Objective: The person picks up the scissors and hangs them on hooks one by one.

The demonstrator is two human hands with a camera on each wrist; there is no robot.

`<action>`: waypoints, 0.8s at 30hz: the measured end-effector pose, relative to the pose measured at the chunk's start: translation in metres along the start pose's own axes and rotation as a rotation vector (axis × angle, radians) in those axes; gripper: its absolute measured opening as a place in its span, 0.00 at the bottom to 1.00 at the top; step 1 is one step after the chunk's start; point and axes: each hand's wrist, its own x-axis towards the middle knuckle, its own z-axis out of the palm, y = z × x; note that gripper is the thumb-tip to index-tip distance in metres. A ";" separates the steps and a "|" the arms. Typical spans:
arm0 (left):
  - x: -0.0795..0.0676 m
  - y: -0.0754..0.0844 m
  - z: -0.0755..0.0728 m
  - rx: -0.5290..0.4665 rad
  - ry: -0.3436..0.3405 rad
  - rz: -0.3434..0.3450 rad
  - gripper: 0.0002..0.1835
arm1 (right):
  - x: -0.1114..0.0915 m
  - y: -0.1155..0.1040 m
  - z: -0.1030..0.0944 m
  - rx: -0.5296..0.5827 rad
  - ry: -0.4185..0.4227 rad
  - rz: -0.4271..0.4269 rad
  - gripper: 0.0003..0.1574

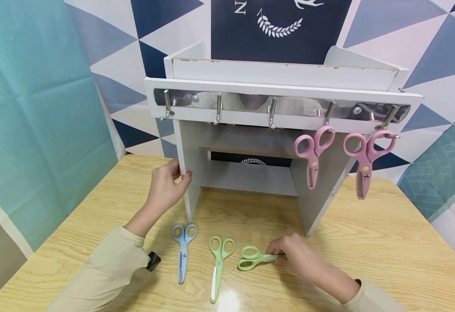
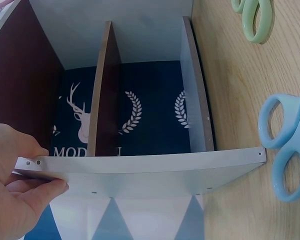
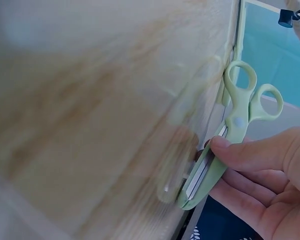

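My left hand (image 1: pixel 166 184) grips the front edge of the left side panel (image 2: pixel 140 172) of a white shelf unit, thumb on one face and fingers on the other. Low in front of the shelf, my right hand (image 1: pixel 299 256) pinches green scissors (image 3: pixel 237 112) by the blade end, with both handle loops pointing left in the head view. A second pair of green scissors (image 1: pixel 218 264) lies on the table just left of them. Blue scissors (image 1: pixel 183 251) lie further left, below the left panel.
Across the shelf's front top runs a hook rail (image 1: pixel 246 102) with several metal hooks. Pink scissors (image 1: pixel 313 154) hang from one right-hand hook, and another pink pair (image 1: pixel 364 160) from the rightmost. The shelf stands on a wooden table (image 1: pixel 371 242) before a patterned wall (image 1: pixel 122 56).
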 end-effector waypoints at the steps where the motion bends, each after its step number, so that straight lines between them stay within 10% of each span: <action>1: 0.000 0.000 0.000 -0.001 0.000 0.000 0.15 | 0.000 0.000 0.000 0.004 0.001 -0.003 0.16; 24: 0.000 -0.002 0.001 -0.002 0.003 0.005 0.14 | 0.008 -0.002 -0.012 0.095 0.077 -0.014 0.12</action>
